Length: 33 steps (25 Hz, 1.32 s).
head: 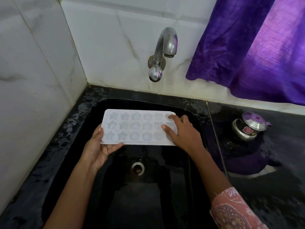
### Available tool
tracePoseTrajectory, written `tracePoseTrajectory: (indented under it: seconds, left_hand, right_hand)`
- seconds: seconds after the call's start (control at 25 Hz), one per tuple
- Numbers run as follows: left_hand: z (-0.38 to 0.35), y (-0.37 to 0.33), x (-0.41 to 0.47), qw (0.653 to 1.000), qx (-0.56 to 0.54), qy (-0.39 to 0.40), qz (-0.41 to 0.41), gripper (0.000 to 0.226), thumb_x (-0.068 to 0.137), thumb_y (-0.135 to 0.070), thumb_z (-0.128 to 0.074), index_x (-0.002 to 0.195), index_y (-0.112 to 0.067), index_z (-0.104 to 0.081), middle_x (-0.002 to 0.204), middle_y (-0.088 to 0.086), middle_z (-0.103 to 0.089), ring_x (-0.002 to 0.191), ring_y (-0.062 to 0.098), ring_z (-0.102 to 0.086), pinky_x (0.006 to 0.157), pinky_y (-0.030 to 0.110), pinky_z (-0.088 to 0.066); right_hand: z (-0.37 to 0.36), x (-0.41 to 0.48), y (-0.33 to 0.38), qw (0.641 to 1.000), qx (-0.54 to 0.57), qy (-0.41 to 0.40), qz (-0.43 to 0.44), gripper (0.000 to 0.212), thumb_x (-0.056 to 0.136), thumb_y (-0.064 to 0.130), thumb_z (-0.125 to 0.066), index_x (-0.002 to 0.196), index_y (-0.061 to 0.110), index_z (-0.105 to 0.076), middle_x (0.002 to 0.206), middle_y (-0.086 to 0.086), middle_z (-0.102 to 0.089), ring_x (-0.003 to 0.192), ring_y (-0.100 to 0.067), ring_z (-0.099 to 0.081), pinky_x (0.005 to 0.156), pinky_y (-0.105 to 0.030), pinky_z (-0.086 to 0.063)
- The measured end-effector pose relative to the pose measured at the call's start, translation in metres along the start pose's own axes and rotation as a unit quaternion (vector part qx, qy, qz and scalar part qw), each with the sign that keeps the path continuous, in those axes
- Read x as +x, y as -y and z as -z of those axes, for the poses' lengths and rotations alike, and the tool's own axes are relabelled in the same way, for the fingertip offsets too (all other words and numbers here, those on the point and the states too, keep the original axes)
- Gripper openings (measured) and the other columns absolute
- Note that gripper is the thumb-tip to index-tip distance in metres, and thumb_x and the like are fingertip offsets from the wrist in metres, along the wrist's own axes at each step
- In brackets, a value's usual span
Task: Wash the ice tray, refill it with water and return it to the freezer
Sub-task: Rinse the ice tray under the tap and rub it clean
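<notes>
A white ice tray (137,128) with star-shaped and flower-shaped cells is held level over the black sink (71,129), cells facing up. My left hand (100,147) grips its near left corner, thumb on top and fingers underneath. My right hand (179,131) rests on the tray's right end, fingers spread over the last cells. A steel tap (165,47) juts from the tiled wall above the tray, and no water runs from it.
The sink's drain (137,168) lies below the tray. A small steel pot with a lid (249,126) stands on the black counter at the right. A purple curtain (247,47) hangs over the back right. White tiled walls close the left and back.
</notes>
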<state>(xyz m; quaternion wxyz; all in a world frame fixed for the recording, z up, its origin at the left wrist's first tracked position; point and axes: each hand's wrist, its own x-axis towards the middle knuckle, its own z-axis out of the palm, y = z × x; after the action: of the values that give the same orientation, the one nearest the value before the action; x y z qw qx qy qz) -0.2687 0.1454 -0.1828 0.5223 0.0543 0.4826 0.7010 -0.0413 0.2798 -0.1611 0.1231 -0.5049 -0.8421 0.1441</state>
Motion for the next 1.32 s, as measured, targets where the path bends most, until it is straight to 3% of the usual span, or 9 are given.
tracePoseTrajectory:
  seconds: [0.28,0.48,0.68,0.84,1.04,1.32]
  left_hand:
    - [-0.004,0.001,-0.002,1.0,-0.001,-0.005,-0.01,0.027,0.101,-0.027,-0.034,0.119,-0.023,-0.054,0.102,0.003,-0.066,0.07,0.021,-0.072,0.043,0.026,-0.055]
    - [-0.004,0.001,-0.003,1.0,-0.006,-0.014,-0.013,0.023,0.101,-0.025,-0.035,0.104,-0.024,-0.058,0.1,0.003,-0.066,0.07,0.019,-0.072,0.043,0.025,-0.055]
    - [-0.002,0.001,-0.001,1.0,0.008,-0.005,-0.016,0.026,0.101,-0.026,-0.034,0.117,-0.022,-0.055,0.1,0.002,-0.069,0.074,0.018,-0.072,0.045,0.025,-0.055]
    - [-0.001,0.002,0.0,1.0,0.013,0.006,-0.021,0.027,0.102,-0.027,-0.032,0.11,-0.024,-0.057,0.088,-0.002,-0.075,0.078,0.019,-0.072,0.051,0.032,-0.058]
    - [0.0,0.003,0.001,1.0,0.015,0.01,-0.022,0.027,0.101,-0.029,-0.032,0.11,-0.026,-0.057,0.09,-0.003,-0.075,0.08,0.021,-0.072,0.054,0.035,-0.06]
    - [-0.003,0.005,0.001,0.999,0.005,-0.017,-0.03,0.025,0.101,-0.027,-0.033,0.107,-0.025,-0.058,0.089,-0.002,-0.073,0.072,0.017,-0.072,0.046,0.027,-0.056]
  right_hand:
    - [-0.003,0.008,0.004,0.998,-0.021,0.05,-0.04,0.058,0.085,0.069,-0.03,0.135,0.04,-0.037,0.123,-0.006,-0.039,0.113,-0.025,-0.048,0.083,-0.036,-0.043]
    - [-0.001,0.009,0.001,0.998,-0.023,0.056,-0.036,0.055,0.086,0.067,-0.031,0.131,0.038,-0.042,0.12,-0.006,-0.043,0.111,-0.025,-0.049,0.079,-0.034,-0.042]
    - [0.0,0.01,-0.002,0.998,-0.047,0.039,-0.021,0.052,0.088,0.065,-0.031,0.124,0.033,-0.048,0.121,-0.003,-0.047,0.111,-0.024,-0.05,0.077,-0.034,-0.041]
    - [-0.002,0.011,-0.002,0.997,-0.06,0.044,-0.022,0.054,0.088,0.065,-0.03,0.127,0.031,-0.046,0.124,-0.003,-0.047,0.112,-0.024,-0.05,0.08,-0.036,-0.044]
    - [-0.006,0.012,-0.002,0.998,-0.027,0.047,-0.038,0.054,0.087,0.066,-0.03,0.13,0.036,-0.043,0.121,-0.004,-0.046,0.112,-0.025,-0.05,0.081,-0.037,-0.043]
    - [-0.007,0.01,-0.002,0.997,0.021,0.056,-0.042,0.051,0.087,0.065,-0.033,0.13,0.04,-0.043,0.117,-0.003,-0.043,0.109,-0.023,-0.05,0.084,-0.037,-0.045]
